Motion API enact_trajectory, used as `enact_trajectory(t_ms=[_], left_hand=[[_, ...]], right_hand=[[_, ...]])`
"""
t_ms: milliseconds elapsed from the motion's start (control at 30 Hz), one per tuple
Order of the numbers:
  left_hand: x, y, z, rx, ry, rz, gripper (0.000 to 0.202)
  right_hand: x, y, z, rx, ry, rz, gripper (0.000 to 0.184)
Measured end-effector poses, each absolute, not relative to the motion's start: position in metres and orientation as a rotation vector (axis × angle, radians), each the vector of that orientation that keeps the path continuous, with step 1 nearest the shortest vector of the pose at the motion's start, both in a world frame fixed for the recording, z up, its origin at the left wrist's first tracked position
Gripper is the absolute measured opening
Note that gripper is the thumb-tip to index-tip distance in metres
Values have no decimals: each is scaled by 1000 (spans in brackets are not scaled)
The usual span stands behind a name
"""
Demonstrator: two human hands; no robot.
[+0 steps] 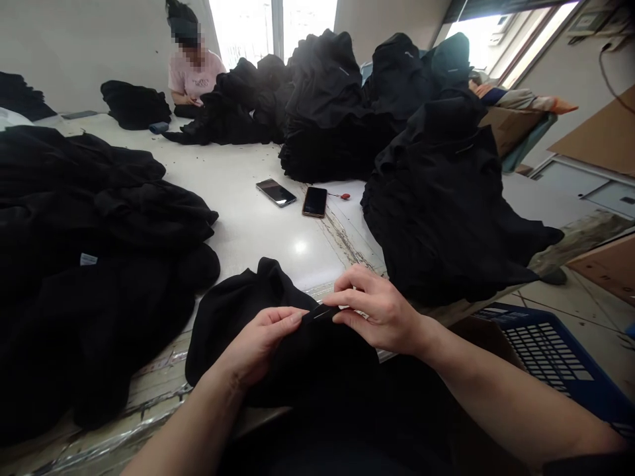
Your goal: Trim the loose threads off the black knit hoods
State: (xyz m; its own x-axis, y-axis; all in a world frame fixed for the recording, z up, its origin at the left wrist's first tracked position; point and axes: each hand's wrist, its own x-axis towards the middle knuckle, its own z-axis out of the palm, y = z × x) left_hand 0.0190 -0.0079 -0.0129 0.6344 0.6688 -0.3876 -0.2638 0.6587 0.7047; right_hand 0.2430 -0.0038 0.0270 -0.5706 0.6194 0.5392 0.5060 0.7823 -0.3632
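Left hand (265,340) and right hand (377,307) pinch the edge of a black cloth (238,311), which spreads beneath them over the tabletop (248,221); holding that short stretch taut should, I think, keep it steady.

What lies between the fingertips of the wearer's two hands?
In the head view, a narrow black strip with a thin pale line spans from the left hand to the right hand.

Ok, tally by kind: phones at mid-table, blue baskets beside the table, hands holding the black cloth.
Phones: 2
Blue basket: 1
Left hand and right hand on the black cloth: 2
Total: 5
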Motion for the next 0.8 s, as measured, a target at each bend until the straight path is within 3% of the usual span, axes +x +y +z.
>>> enact_trajectory(t_ms=[800], left_hand=[[20,-9,-15,659,681,557,25]], right_hand=[[226,-3,32,-689,-2630,-48,14]])
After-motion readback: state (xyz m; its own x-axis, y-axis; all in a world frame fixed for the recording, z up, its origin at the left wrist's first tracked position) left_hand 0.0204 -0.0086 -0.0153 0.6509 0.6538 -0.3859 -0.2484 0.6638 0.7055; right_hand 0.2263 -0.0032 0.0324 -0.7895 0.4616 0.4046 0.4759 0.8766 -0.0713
